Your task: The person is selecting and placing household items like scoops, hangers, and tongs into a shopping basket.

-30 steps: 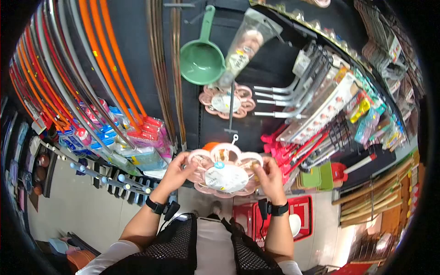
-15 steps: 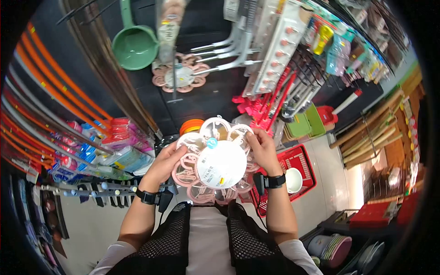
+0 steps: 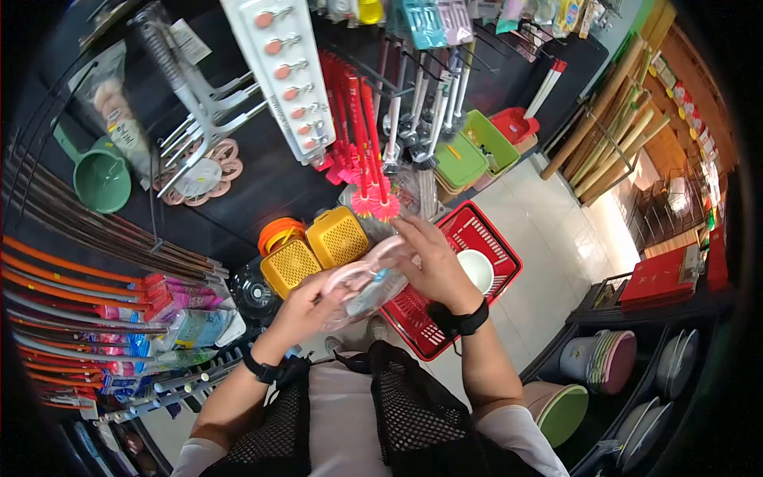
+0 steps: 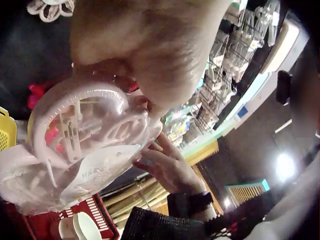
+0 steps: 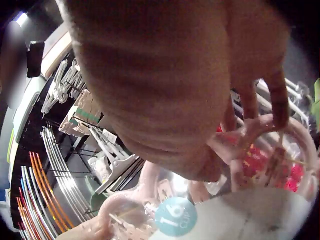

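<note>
A pink flower-shaped clip hanger [image 3: 362, 288] in clear wrap is held before the body, seen nearly edge-on in the head view. My left hand [image 3: 304, 308] grips its near left side, thumb on top. My right hand [image 3: 435, 266] pinches the far right rim, its fingers reaching over a ring. Small clips show inside the pink loops of the hanger [image 4: 82, 122] in the left wrist view. A round blue "16 clip" sticker [image 5: 176, 216] and a white card [image 5: 245, 215] face up in the right wrist view.
Below stands a red shopping basket [image 3: 509, 250] with a white bowl [image 3: 475, 272] in it. Yellow baskets [image 3: 342, 237] are beyond the hands. A similar pink hanger [image 3: 199, 176] and a green ladle [image 3: 103, 179] hang on the dark wall; stacked buckets [image 3: 596, 358] line the right shelf.
The head view has swung right, bringing the red basket closer to the middle. Both hands have tilted the clip hanger from facing up to nearly edge-on, keeping hold of it.
</note>
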Motion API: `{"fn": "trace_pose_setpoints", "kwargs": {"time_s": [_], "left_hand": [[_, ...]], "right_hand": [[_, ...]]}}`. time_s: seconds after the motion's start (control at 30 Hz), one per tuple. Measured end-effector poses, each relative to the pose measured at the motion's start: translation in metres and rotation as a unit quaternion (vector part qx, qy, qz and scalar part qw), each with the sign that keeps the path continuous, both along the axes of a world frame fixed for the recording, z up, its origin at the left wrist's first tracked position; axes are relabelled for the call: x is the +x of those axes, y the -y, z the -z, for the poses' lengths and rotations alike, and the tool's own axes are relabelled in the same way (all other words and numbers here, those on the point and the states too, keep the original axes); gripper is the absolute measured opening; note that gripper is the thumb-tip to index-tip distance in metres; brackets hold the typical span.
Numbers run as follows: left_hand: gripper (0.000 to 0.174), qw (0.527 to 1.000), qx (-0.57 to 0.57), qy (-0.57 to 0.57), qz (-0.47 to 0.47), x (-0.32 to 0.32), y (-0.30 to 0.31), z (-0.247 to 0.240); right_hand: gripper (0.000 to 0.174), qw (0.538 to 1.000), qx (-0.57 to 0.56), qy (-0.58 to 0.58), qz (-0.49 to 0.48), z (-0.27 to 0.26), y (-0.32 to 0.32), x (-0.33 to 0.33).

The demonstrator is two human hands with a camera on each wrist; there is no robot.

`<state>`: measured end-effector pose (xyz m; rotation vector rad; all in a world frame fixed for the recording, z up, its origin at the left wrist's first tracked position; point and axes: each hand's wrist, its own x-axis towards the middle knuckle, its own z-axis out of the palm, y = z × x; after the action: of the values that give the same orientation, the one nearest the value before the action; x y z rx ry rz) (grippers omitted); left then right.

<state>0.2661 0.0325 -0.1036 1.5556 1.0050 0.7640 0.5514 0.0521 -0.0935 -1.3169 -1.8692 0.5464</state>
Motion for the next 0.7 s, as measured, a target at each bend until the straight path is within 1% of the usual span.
{"fn": "trace_pose_setpoints", "kwargs": {"time_s": [0.03,0.1,0.17,0.23,0.3,0.33,0.37,0.43,0.47,0.5,0.53,0.57,0.63,0.67,0.7], "left_hand": [[0.039,0.996,0.057,-0.045,0.045,0.014,-0.005,-0.004],[0.042,0.996,0.042,-0.051,0.052,0.042,-0.012,-0.004],[0.041,0.990,0.079,-0.070,0.090,0.064,-0.021,0.003],[0.043,0.990,0.076,-0.066,0.095,0.084,-0.025,0.010],[0.046,0.989,0.066,-0.058,0.121,0.099,-0.029,0.021],[0.048,0.986,0.069,-0.074,0.130,0.105,-0.030,0.027],[0.048,0.987,0.065,-0.074,0.128,0.109,-0.030,0.034],[0.052,0.981,0.095,-0.083,0.149,0.115,-0.033,0.052],[0.052,0.981,0.094,-0.084,0.147,0.115,-0.035,0.064],[0.054,0.976,0.123,-0.090,0.154,0.114,-0.034,0.079],[0.056,0.970,0.152,-0.096,0.162,0.114,-0.032,0.083],[0.056,0.970,0.152,-0.096,0.161,0.111,-0.027,0.087],[0.057,0.986,-0.014,-0.069,0.151,0.099,-0.020,0.083],[0.057,0.986,-0.016,-0.071,0.148,0.090,-0.017,0.086],[0.059,0.986,-0.041,-0.093,0.134,0.079,-0.016,0.091]], "right_hand": [[0.058,0.999,0.006,0.045,-0.008,0.001,0.000,0.013],[0.059,0.998,0.021,0.047,-0.018,0.010,-0.004,0.038],[0.059,0.993,-0.092,0.071,-0.024,0.011,-0.007,0.059],[0.059,0.993,-0.101,0.064,-0.018,0.015,-0.009,0.077],[0.060,0.992,-0.115,0.054,-0.008,0.021,-0.011,0.091],[0.053,0.994,-0.103,0.044,-0.002,0.027,-0.012,0.097],[0.053,0.993,-0.106,0.043,-0.004,0.037,-0.014,0.103],[0.040,0.994,-0.074,0.073,-0.022,0.062,-0.020,0.115],[0.040,0.994,-0.074,0.073,-0.024,0.074,-0.023,0.118],[0.034,0.994,-0.086,0.067,-0.023,0.085,-0.025,0.120],[0.027,0.993,-0.098,0.060,-0.022,0.097,-0.027,0.122],[0.027,0.993,-0.099,0.060,-0.023,0.109,-0.029,0.123],[0.025,0.992,-0.103,0.070,-0.012,0.134,-0.035,0.124],[0.025,0.992,-0.104,0.067,-0.015,0.144,-0.037,0.125],[0.025,0.991,-0.103,0.087,-0.001,0.153,-0.038,0.126]]}}
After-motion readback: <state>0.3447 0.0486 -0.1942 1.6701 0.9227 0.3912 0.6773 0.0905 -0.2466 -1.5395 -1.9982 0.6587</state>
